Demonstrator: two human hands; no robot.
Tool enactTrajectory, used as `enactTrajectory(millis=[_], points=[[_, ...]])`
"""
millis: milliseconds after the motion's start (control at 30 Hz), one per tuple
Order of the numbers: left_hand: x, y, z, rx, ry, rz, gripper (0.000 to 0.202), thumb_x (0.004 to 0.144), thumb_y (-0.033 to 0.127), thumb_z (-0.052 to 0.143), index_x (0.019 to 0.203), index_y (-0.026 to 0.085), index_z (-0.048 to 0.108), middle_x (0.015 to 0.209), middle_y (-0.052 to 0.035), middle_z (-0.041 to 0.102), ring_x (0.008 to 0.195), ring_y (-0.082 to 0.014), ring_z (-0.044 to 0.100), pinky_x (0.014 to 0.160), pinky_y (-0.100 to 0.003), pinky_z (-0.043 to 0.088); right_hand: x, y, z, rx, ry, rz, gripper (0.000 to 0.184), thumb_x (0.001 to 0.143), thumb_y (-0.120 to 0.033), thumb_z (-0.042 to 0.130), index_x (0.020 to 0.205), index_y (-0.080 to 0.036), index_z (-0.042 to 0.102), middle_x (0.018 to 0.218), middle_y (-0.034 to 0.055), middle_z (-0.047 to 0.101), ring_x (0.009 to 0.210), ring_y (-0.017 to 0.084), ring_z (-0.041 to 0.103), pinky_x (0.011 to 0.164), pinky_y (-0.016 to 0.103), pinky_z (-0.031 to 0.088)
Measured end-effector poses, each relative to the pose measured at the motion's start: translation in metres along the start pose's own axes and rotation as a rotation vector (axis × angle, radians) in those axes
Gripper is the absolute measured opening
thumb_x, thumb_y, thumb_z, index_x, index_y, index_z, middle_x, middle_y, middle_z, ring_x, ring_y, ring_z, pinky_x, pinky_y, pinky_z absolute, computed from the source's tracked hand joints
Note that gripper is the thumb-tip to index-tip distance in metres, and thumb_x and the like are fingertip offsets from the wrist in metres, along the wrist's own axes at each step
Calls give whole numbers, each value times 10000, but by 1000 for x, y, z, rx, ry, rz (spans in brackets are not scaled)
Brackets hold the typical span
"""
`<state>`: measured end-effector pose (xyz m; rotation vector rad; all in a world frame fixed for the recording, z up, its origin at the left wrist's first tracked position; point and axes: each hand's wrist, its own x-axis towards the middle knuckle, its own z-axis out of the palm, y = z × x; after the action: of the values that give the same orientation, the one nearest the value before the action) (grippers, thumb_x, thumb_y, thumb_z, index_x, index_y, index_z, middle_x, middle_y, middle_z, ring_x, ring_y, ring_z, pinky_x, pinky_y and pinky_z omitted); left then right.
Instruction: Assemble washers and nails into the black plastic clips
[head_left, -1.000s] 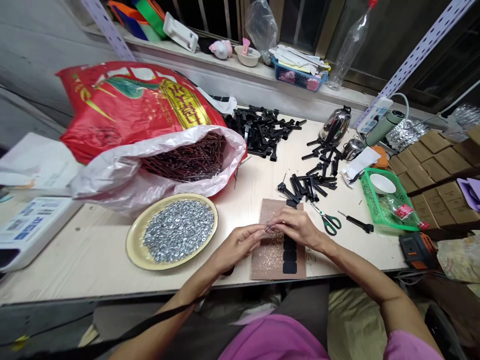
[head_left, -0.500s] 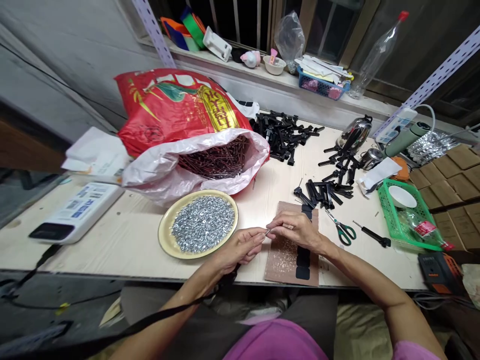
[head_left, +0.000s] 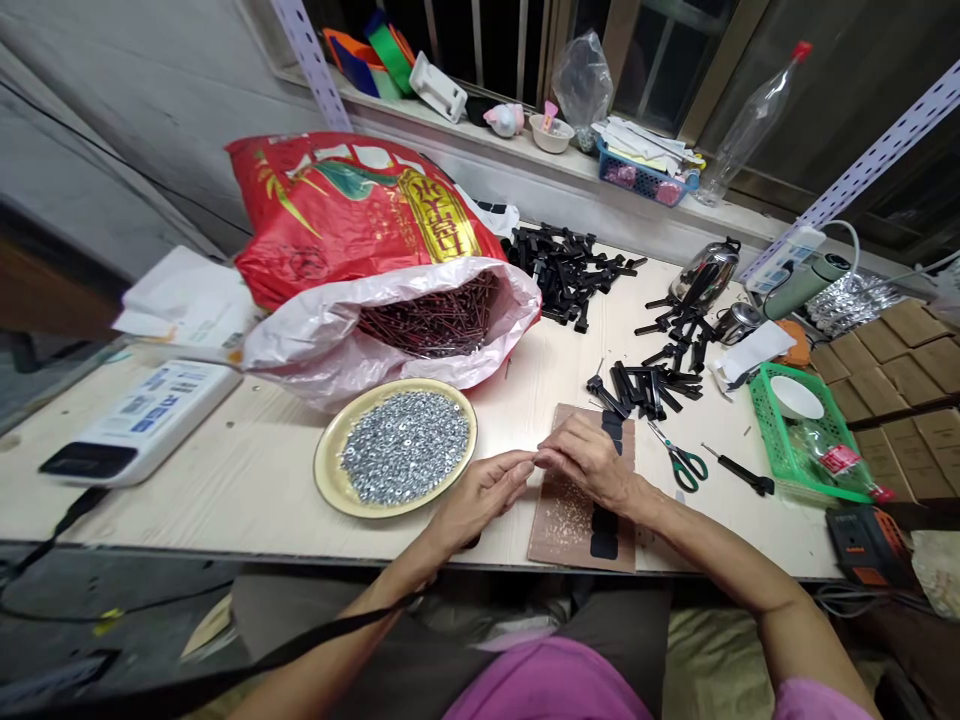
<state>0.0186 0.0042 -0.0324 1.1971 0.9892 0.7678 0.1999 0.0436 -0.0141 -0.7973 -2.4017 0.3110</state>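
My left hand [head_left: 480, 495] and my right hand [head_left: 589, 460] meet fingertip to fingertip above the near edge of the table. Both are pinched on a small thin metal part between them, too small to name. Below them lies a brown cardboard pad [head_left: 581, 515] with black patches and glittering specks. A yellow plate [head_left: 326, 478] heaped with small silver washers or nuts sits just left of my left hand. Behind it a red sack [head_left: 337, 210] with a clear liner lies open, full of dark red-brown pins [head_left: 431, 315].
Black plastic parts lie in a big heap [head_left: 562, 265] and a smaller cluster [head_left: 645, 385]. Green-handled scissors [head_left: 679, 460], a black-handled tool [head_left: 742, 475], a green basket [head_left: 776, 440], a kettle [head_left: 701, 270] and a white scale [head_left: 135, 420] also stand on the table. Cardboard boxes sit at the right.
The view swung left over the second, then held. My hands stay pinched together at the same place; my right hand's fingers have shifted slightly on the small part.
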Motion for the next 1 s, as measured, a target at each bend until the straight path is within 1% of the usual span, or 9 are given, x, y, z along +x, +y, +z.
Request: enactTrajectory(millis=[133, 267, 467, 600, 733, 800, 867, 933, 1000], points=[[3, -1, 0, -69, -11, -3, 587, 779, 619, 507, 1018, 100, 643, 503, 85, 312, 453, -73, 255, 442, -218, 177, -2, 1, -3, -136, 17, 87, 431, 965, -460, 352, 925, -182, 679, 871, 84, 619, 826, 188, 537, 779, 348, 433], [6, 1, -1, -114, -12, -12, 588, 765, 633, 522, 1005, 109, 641, 490, 100, 268, 434, -65, 207, 432, -213, 147, -1, 3, -10, 61, 16, 158, 403, 979, -435, 330, 1141, -214, 625, 1007, 83, 623, 933, 185, 563, 821, 348, 445], [7, 8, 4, -8, -45, -21, 552, 778, 621, 495, 964, 121, 637, 500, 89, 306, 441, -71, 241, 435, -217, 173, 1, 6, -17, 280, -42, 182, 288, 949, -381, 458, 882, -198, 670, 819, 45, 641, 780, 153, 572, 759, 310, 455], [6, 12, 12, 70, -23, 29, 471, 784, 582, 519, 863, 134, 638, 515, 75, 340, 472, -78, 293, 452, -221, 222, -2, 3, -16, 118, -60, 218, 437, 941, -478, 429, 672, -178, 598, 717, 23, 567, 723, 140, 521, 759, 317, 402], [11, 13, 20, -13, 39, 25, 438, 786, 575, 541, 811, 149, 638, 536, 65, 397, 462, -71, 319, 446, -207, 279, -9, -2, -22, 26, 62, 369, 555, 955, -557, 274, 647, -178, 538, 694, 18, 508, 704, 145, 472, 751, 338, 382], [14, 14, 24, -103, 105, 47, 440, 750, 586, 591, 809, 156, 664, 669, 13, 515, 536, -89, 436, 481, -210, 375, -14, -4, -25, 157, 142, 506, 531, 942, -578, 296, 685, -182, 538, 699, 13, 507, 693, 140, 470, 698, 307, 400], [18, 15, 28, -183, 169, 99, 425, 693, 583, 661, 768, 166, 693, 933, -65, 587, 796, -157, 567, 631, -252, 487, -21, -8, -24, 428, 158, 617, 477, 894, -606, 407, 747, -181, 564, 720, 6, 541, 705, 133, 504, 667, 275, 427], [21, 19, 34, -240, 210, 144, 407, 656, 576, 703, 734, 176, 715, 1144, -101, 559, 1081, -229, 530, 837, -308, 490, -26, -13, -18, 761, 139, 681, 466, 809, -635, 532, 847, -177, 605, 786, 7, 597, 760, 131, 554, 695, 264, 463], [23, 25, 42, -259, 222, 157, 402, 643, 575, 716, 740, 185, 732, 1220, -106, 543, 1188, -253, 474, 944, -337, 441, -29, -20, -10, 1031, 163, 733, 496, 732, -632, 626, 934, -180, 626, 857, 9, 625, 797, 125, 579, 732, 262, 483]])
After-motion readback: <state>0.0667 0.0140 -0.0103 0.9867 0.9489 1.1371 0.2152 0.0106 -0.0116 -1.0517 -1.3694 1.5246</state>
